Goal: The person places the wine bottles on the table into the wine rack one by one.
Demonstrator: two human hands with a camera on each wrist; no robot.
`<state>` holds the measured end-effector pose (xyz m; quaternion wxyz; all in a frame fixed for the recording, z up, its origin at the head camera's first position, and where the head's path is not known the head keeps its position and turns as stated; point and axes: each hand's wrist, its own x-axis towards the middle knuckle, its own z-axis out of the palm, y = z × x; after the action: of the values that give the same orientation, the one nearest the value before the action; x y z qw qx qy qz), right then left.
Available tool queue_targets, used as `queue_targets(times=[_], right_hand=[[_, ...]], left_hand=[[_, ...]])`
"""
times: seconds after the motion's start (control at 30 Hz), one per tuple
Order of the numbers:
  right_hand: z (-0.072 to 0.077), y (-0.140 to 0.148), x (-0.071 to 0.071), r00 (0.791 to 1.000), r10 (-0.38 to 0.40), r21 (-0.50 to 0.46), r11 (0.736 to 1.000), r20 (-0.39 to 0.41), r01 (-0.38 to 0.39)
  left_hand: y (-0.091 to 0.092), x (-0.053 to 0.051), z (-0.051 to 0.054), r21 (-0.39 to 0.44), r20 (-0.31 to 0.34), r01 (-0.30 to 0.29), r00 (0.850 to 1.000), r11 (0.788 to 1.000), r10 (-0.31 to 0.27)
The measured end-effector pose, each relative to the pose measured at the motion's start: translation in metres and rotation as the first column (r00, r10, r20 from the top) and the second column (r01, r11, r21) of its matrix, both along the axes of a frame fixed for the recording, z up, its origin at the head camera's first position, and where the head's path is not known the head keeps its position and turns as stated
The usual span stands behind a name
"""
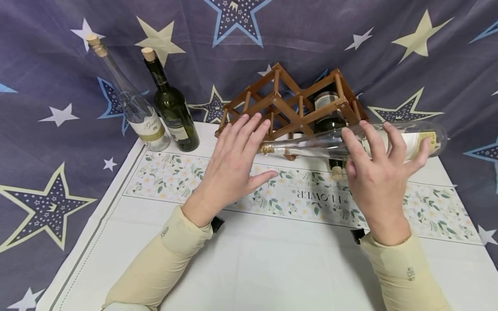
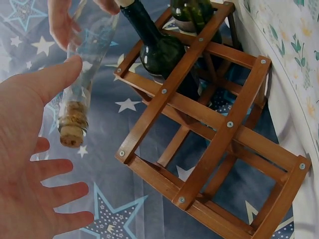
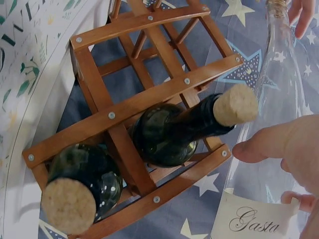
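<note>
My right hand [image 1: 383, 181] grips a clear, corked glass bottle [image 1: 320, 147] near its labelled body. The bottle lies nearly level, its neck pointing left, in front of and above a brown wooden wine rack [image 1: 275, 99]. "Gasta" shows on its label [image 3: 256, 224] in the right wrist view. My left hand [image 1: 233, 166] is spread with straight fingers beside the cork [image 2: 72, 135]; whether it touches the neck I cannot tell. Two dark green corked bottles sit in the rack, one at the upper opening [image 3: 167, 137] and one at the lower opening [image 3: 82, 172].
At the back left stand another clear corked bottle [image 1: 136, 108] and a dark green corked bottle [image 1: 175, 110], both upright. A white cloth with a floral strip [image 1: 171, 177] covers the table. Behind hangs a dark, star-printed curtain [image 1: 311, 34].
</note>
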<state>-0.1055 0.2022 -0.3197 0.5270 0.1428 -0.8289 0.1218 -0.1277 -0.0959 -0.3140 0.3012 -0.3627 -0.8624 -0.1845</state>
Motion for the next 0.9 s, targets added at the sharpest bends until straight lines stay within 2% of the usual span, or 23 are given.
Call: queue_targets(times=[0.17,0.4,0.7,0.9], right_hand=[[-0.003,-0.004,0.003,1.000,0.024,0.037,0.999,0.008,-0.025],[-0.006,-0.012,0.008,0.998,0.057,0.087,0.995,0.012,-0.058],[-0.011,-0.025,0.014,0.999,0.051,0.156,0.986,0.005,-0.051],[-0.012,-0.030,0.018,0.997,0.070,0.172,0.982,0.015,-0.071]], left_hand=[[0.004,0.003,-0.002,-0.012,0.009,0.007,1.000,1.000,-0.007],[0.011,0.008,-0.006,-0.069,-0.003,0.002,1.000,0.998,-0.002],[0.020,0.012,-0.012,-0.132,-0.023,0.017,1.000,0.991,-0.021],[0.024,0.014,-0.016,-0.137,0.005,0.042,0.999,0.990,-0.041]])
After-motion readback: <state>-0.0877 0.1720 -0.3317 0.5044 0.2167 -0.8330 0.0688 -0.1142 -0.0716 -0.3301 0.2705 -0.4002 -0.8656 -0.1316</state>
